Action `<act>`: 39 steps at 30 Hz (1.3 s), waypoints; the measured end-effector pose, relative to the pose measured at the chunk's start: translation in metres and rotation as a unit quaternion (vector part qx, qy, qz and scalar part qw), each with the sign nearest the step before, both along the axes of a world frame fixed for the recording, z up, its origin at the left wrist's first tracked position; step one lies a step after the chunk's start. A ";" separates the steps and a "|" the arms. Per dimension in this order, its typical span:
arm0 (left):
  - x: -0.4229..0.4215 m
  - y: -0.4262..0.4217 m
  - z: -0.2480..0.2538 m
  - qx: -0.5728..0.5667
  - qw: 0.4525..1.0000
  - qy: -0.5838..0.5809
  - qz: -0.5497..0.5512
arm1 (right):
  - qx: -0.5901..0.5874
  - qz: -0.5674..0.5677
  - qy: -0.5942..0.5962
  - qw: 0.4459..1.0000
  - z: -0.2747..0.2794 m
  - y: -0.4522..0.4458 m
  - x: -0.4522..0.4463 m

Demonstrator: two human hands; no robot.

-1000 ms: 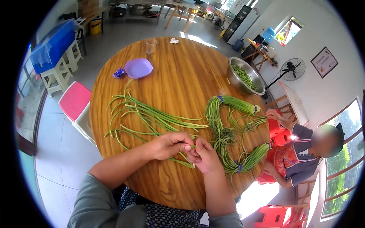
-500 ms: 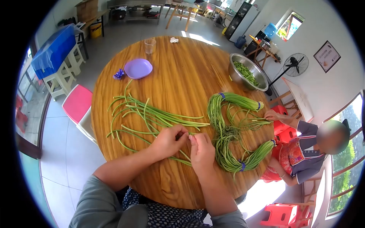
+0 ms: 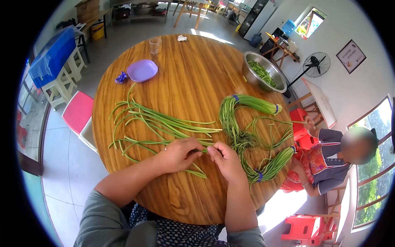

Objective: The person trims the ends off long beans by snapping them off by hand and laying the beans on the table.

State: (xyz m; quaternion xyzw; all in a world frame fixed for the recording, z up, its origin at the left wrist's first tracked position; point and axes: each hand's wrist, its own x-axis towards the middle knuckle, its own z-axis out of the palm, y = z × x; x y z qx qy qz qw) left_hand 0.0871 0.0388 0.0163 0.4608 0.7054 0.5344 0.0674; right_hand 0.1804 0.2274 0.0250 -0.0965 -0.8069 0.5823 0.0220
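Long green garlic scapes (image 3: 164,119) lie loose on the round wooden table in front of me. My left hand (image 3: 183,154) is closed around a scape, over the near ends of the pile. Close beside it on the right, my right hand (image 3: 227,161) pinches the end of that scape between thumb and fingers. Right of my hands lie a bundle of scapes (image 3: 257,103) tied with blue bands and a second tied bundle (image 3: 273,168), with loose, tangled stems between them.
A steel bowl (image 3: 281,78) holds short cut green pieces at the far right. Farther left are a purple dish (image 3: 142,71), a blue-purple band clump (image 3: 121,77), a clear cup (image 3: 154,46) and crumpled tissue (image 3: 182,38). A co-worker (image 3: 325,160) sits at the right, one hand holding a scape.
My hands have shifted slightly, with the fingertips of the right hand a little farther from the left. The co-worker's hand has lifted a scape outward. The view has tilted slightly.
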 end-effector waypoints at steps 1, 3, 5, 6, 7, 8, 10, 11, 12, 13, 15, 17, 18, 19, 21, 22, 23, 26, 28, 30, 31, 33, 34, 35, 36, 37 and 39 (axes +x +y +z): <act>0.001 0.000 -0.001 -0.002 1.000 -0.003 -0.001 | 0.071 -0.009 0.020 0.997 0.006 -0.004 0.001; 0.001 0.001 -0.003 -0.007 1.000 0.006 -0.012 | 0.140 -0.019 0.036 0.989 0.015 -0.011 0.003; 0.000 0.003 -0.010 -0.015 1.000 0.011 -0.009 | 0.256 -0.030 0.079 0.963 0.016 -0.014 0.004; -0.001 0.004 -0.014 -0.022 1.000 0.019 -0.004 | 0.255 -0.030 0.076 0.964 0.011 -0.018 0.003; -0.002 0.006 -0.015 -0.025 1.000 0.016 -0.004 | 0.358 -0.049 0.140 0.922 0.005 -0.026 0.001; -0.001 0.009 -0.015 -0.040 0.997 -0.048 0.041 | 0.453 -0.068 0.203 0.865 -0.002 -0.035 0.000; -0.003 0.008 -0.015 -0.057 0.989 -0.100 0.088 | 0.470 -0.081 0.200 0.856 -0.006 -0.046 -0.005; -0.003 0.009 -0.018 -0.047 0.982 -0.159 0.091 | 0.431 -0.098 0.223 0.869 -0.008 -0.046 -0.007; -0.004 0.010 -0.019 -0.034 0.971 -0.219 0.093 | 0.394 -0.112 0.245 0.879 -0.010 -0.044 -0.009; -0.003 0.011 -0.019 -0.030 0.972 -0.212 0.096 | 0.395 -0.111 0.253 0.876 -0.013 -0.042 -0.010; -0.001 0.010 -0.014 0.007 0.954 -0.289 0.083 | 0.276 -0.125 0.248 0.920 -0.017 -0.039 -0.011; -0.001 0.004 0.003 -0.002 0.966 -0.251 0.067 | 0.119 -0.126 0.187 0.967 -0.011 -0.034 -0.009; -0.002 0.003 0.011 -0.012 0.975 -0.217 0.050 | -0.041 -0.122 0.115 0.985 -0.008 -0.029 -0.007; -0.004 0.003 0.008 -0.010 0.975 -0.218 0.046 | -0.118 -0.115 0.069 0.984 -0.007 -0.022 -0.005; -0.006 0.002 0.000 0.019 0.994 -0.107 -0.002 | -0.150 -0.124 0.053 0.980 -0.001 -0.016 -0.001; -0.005 0.003 -0.001 0.018 0.994 -0.108 -0.002 | -0.186 -0.130 0.040 0.973 0.002 -0.016 -0.001; -0.005 0.002 -0.002 0.020 0.995 -0.092 -0.015 | -0.142 -0.107 0.091 0.980 0.001 -0.015 -0.002; -0.009 0.004 -0.006 0.027 0.998 -0.036 -0.036 | 0.017 -0.073 0.161 0.984 -0.001 -0.011 -0.003; -0.011 0.004 -0.008 0.033 0.998 0.004 -0.044 | 0.026 -0.071 0.159 0.984 -0.001 -0.011 -0.004; -0.011 0.003 -0.005 0.010 0.998 0.028 -0.046 | 0.038 -0.068 0.156 0.985 0.003 -0.010 -0.005; -0.009 0.003 -0.003 0.010 0.998 0.028 -0.046 | 0.031 -0.056 0.091 0.994 0.008 -0.009 -0.004; -0.006 0.002 0.001 -0.002 0.999 -0.002 -0.046 | 0.023 -0.046 0.027 0.998 0.008 -0.004 -0.003; -0.006 0.003 0.001 -0.002 0.999 -0.001 -0.047 | 0.016 -0.035 0.014 0.999 0.003 0.000 -0.004; -0.007 0.003 -0.001 0.005 0.999 0.014 -0.042 | 0.009 -0.024 0.002 1.000 0.000 0.002 -0.004; -0.007 0.004 -0.002 0.012 0.999 0.030 -0.036 | 0.010 -0.024 0.002 1.000 0.000 0.001 -0.004; -0.008 0.005 -0.005 0.011 0.999 0.031 -0.036 | 0.032 -0.035 0.013 0.999 0.000 0.000 -0.004; -0.012 0.007 -0.012 -0.011 0.997 0.076 0.008 | 0.055 -0.043 0.026 0.997 -0.002 -0.009 -0.005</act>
